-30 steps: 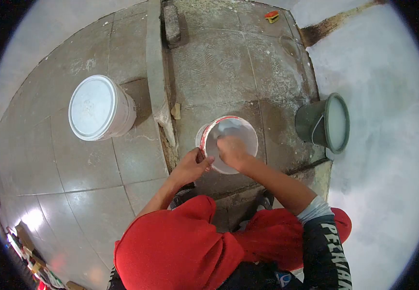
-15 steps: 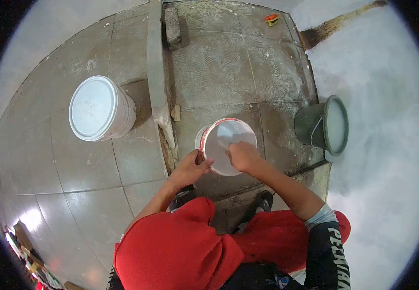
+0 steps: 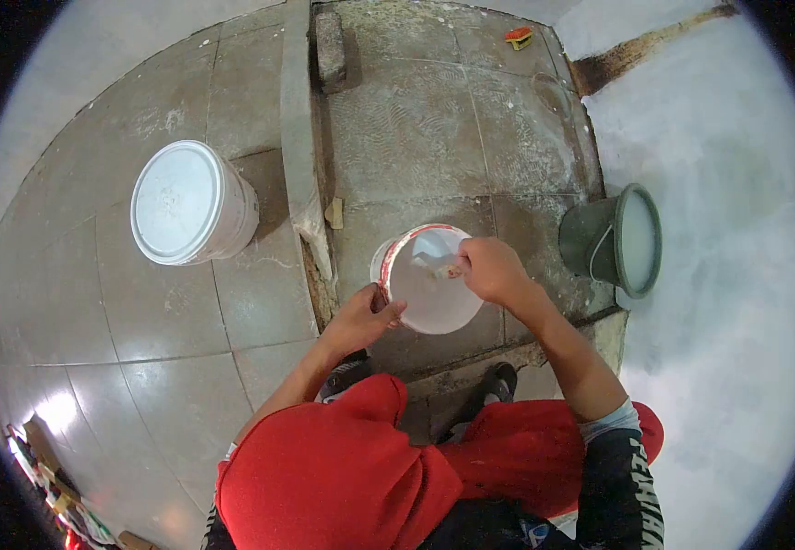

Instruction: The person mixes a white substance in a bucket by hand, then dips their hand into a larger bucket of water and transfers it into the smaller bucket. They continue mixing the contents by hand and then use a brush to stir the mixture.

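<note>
Right hand (image 3: 493,270) shifted right, white pail (image 3: 434,307), red rim

We cannot make out what the right hand (image 3: 493,270) pinches over the small bucket (image 3: 427,307): a pale, blurred stub (image 3: 446,271). The left hand (image 3: 361,319) covers the bucket's near rim. Red knees (image 3: 342,467) hide most of a shoe (image 3: 502,376). The orange object (image 3: 517,37) at the floor's far edge is too small to identify. The clutter (image 3: 67,518) at its near left corner is cut off.

Dim even light, strong fisheye bending, dark vignette corners, floor glare
</note>
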The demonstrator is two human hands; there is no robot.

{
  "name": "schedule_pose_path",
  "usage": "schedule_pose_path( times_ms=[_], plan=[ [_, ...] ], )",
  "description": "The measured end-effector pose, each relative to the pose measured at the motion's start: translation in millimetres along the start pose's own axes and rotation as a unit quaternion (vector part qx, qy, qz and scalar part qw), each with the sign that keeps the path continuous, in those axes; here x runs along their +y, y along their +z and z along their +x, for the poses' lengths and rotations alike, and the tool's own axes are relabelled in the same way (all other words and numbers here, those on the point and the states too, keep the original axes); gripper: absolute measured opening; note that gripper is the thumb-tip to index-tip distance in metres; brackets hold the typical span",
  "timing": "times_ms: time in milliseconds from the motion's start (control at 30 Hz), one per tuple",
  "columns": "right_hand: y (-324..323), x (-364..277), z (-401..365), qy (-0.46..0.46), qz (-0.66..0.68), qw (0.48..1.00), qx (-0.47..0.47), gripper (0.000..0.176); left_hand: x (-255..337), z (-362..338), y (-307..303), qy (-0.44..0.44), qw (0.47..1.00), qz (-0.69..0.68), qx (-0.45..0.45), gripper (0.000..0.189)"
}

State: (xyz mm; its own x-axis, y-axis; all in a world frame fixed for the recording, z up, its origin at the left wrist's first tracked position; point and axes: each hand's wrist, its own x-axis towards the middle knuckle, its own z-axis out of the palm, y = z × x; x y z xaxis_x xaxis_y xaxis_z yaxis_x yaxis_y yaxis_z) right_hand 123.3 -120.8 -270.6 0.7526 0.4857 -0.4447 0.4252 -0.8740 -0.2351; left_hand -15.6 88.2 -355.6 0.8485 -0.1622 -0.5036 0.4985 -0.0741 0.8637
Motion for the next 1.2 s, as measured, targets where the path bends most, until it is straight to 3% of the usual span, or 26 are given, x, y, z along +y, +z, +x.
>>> schedule_pose_path(
  times_ms=[267,400,500,567,600,633,667,700,767,900,967,1000,1067,1100,1167,1200],
  plan=[
    [12.4,-1.9,-2.9,0.029,-0.07,0.997,0.029,0.018,2.7,1.9,-5.7,-0.032,0.997,0.06,-0.042,0.043],
    [5.6,-1.8,-2.2,0.022,-0.06,0.997,0.042,0.019,-7.5,3.1,-0.7,-0.004,1.0,0.021,-0.004,0.04],
    [-1.1,11.1,2.1,0.016,0.004,0.997,0.078,0.025,-10.1,3.2,0.8,-0.002,1.0,-0.003,-0.001,0.04],
    [-9.6,20.4,5.8,-0.013,0.182,0.981,0.069,0.037,-8.1,3.6,-0.5,-0.013,1.0,0.009,-0.006,0.041],
    [-18.8,19.8,7.1,-0.012,0.182,0.981,0.07,0.037,-7.4,3.3,-1.0,-0.013,1.0,0.009,-0.007,0.041],
    [-32.5,17.3,6.7,0.055,0.346,0.936,-0.031,0.041,-6.9,2.5,-1.0,-0.013,1.0,-0.004,-0.01,0.04],
    [-41.4,17.6,6.2,0.119,0.496,0.851,-0.128,0.046,-5.5,2.0,-0.7,-0.013,1.0,-0.017,-0.013,0.04],
    [-45.3,21.9,5.9,0.12,0.495,0.851,-0.125,0.046,-1.4,0.8,-0.6,-0.01,1.0,-0.017,-0.016,0.04],
    [-53.4,30.3,5.4,0.091,0.69,0.682,-0.224,0.051,7.1,-1.9,-1.5,-0.028,1.0,-0.002,-0.006,0.039],
    [-76.4,35.0,-2.5,0.121,0.696,0.674,-0.218,0.05,-4.5,2.3,-2.0,-0.008,1.0,0.007,-0.013,0.038],
    [-94.5,44.5,-8.1,0.115,0.685,0.685,-0.219,0.041,-15.4,6.9,-1.9,-0.003,0.999,0.036,-0.016,0.036],
    [-102.4,54.0,-10.9,0.119,0.69,0.686,-0.198,0.041,6.7,-1.1,-2.1,-0.005,0.999,0.038,-0.009,0.035],
    [-124.5,85.0,-22.6,0.085,0.597,0.785,-0.143,0.029,20.4,-8.1,-1.4,-0.008,0.998,0.044,-0.034,0.03],
    [-136.0,110.6,-31.7,0.094,0.604,0.784,-0.113,0.029,7.0,-10.8,-7.0,-0.013,0.997,0.046,-0.058,0.028],
    [-153.4,174.7,-43.6,0.058,0.533,0.844,-0.029,0.022,4.8,-32.8,-20.3,-0.109,0.99,-0.063,-0.071,0.03],
    [-158.0,218.9,-48.7,0.064,0.504,0.861,0.009,0.023,12.1,-43.0,-29.7,-0.101,0.991,-0.053,-0.074,0.03]
  ],
)
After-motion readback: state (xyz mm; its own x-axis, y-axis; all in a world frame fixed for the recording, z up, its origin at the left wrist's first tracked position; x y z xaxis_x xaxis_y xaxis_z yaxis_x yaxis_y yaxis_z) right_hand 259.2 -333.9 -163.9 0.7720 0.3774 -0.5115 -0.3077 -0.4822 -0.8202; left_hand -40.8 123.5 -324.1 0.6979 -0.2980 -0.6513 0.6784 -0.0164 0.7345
